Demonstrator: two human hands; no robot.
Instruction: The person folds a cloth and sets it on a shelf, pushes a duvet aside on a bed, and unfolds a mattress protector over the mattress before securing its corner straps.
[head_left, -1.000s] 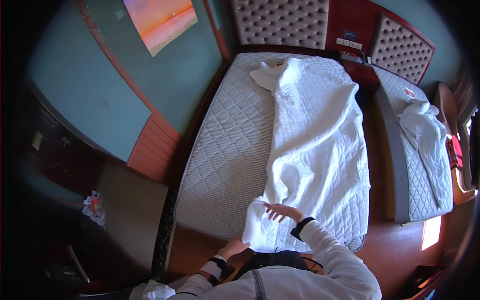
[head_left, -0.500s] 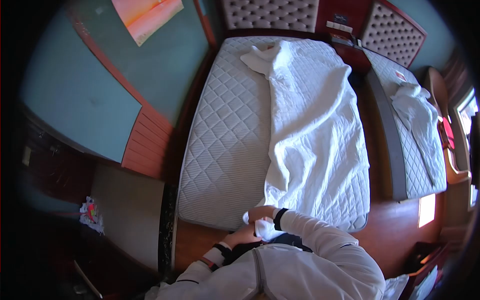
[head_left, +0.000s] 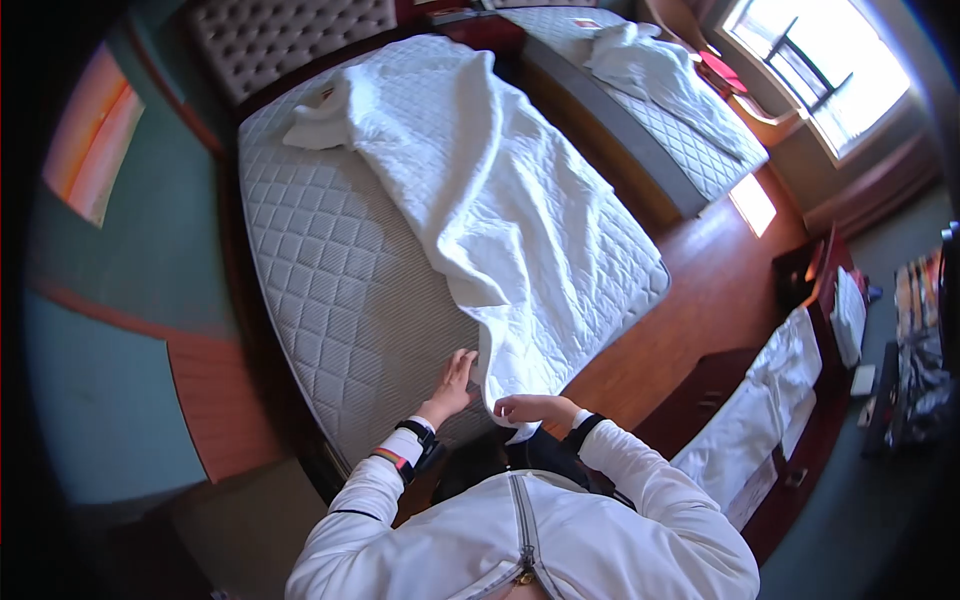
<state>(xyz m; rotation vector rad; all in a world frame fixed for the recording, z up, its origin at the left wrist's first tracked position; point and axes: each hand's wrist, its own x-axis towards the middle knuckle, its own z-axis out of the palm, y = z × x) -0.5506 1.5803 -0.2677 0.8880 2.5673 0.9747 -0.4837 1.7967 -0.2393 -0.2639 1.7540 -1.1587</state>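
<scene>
The pad [head_left: 505,220] looks soft, light and floppy, so its edge at 6 o'clock should be easy to grab. It is white, stitched and crumpled, on the bed [head_left: 315,240]. The right hand [head_left: 525,408] pinches that edge; the left hand [head_left: 455,388], at 8 o'clock, has wide fingers.

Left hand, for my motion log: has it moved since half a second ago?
Yes: against the mattress, the left hand has shifted inward from the foot edge, toward the headboard.

The left hand [head_left: 453,388] could pass over the uncovered mattress [head_left: 335,270]; the rumpled white quilt [head_left: 520,220] blocks its way rightward.
</scene>
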